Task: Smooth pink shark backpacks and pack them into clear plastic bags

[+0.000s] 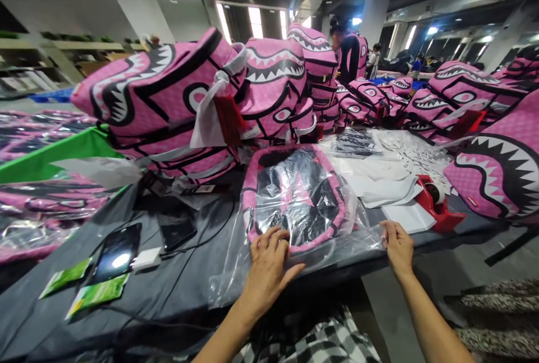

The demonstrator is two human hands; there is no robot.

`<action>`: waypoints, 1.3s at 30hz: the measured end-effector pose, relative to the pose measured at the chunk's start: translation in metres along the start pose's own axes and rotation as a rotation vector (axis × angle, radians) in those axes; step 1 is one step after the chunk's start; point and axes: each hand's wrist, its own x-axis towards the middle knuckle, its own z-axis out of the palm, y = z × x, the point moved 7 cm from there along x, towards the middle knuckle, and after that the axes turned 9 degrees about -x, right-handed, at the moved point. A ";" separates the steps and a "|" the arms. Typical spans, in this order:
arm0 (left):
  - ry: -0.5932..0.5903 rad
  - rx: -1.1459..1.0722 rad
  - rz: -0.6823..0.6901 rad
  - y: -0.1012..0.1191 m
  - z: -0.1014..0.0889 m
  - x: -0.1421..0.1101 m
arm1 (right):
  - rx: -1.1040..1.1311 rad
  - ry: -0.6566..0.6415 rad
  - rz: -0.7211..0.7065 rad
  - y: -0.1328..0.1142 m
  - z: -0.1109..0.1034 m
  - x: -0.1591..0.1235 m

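A pink and black backpack (301, 192) lies flat on the table inside a clear plastic bag (229, 276). My left hand (269, 262) rests on the near edge of the bagged backpack, its fingers spread and the thumb out to the right. At the bag's right corner, my right hand (397, 248) pinches the loose plastic between thumb and fingers. The bag's near edge lies slack along the table front, left of my left wrist.
Stacked pink shark-mouth backpacks (164, 88) stand behind. A red tape dispenser (438, 206) and white sheets (383, 183) lie to the right. Phones (118, 253), green packets (96, 294) and cables are at left. Bagged backpacks (50, 197) lie further left. A person (348, 54) stands beyond.
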 end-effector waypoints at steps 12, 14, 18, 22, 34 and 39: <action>-0.189 -0.307 -0.191 -0.011 -0.009 -0.003 | 0.022 0.009 -0.090 0.001 -0.004 0.002; -0.212 -0.271 -0.195 -0.005 -0.009 -0.002 | 0.026 0.002 -0.097 0.003 -0.005 0.002; -0.186 -0.206 -0.197 -0.006 -0.009 -0.004 | 0.015 -0.008 -0.114 0.005 -0.006 0.001; -0.199 -0.312 -0.267 -0.014 -0.008 -0.004 | 0.027 -0.017 -0.106 0.005 -0.005 0.002; -0.320 -0.691 -0.596 -0.048 0.010 0.029 | 0.012 -0.045 0.011 0.010 0.002 0.014; -0.351 -0.874 -0.653 -0.052 0.019 0.030 | 0.053 -0.029 0.183 0.033 0.015 0.025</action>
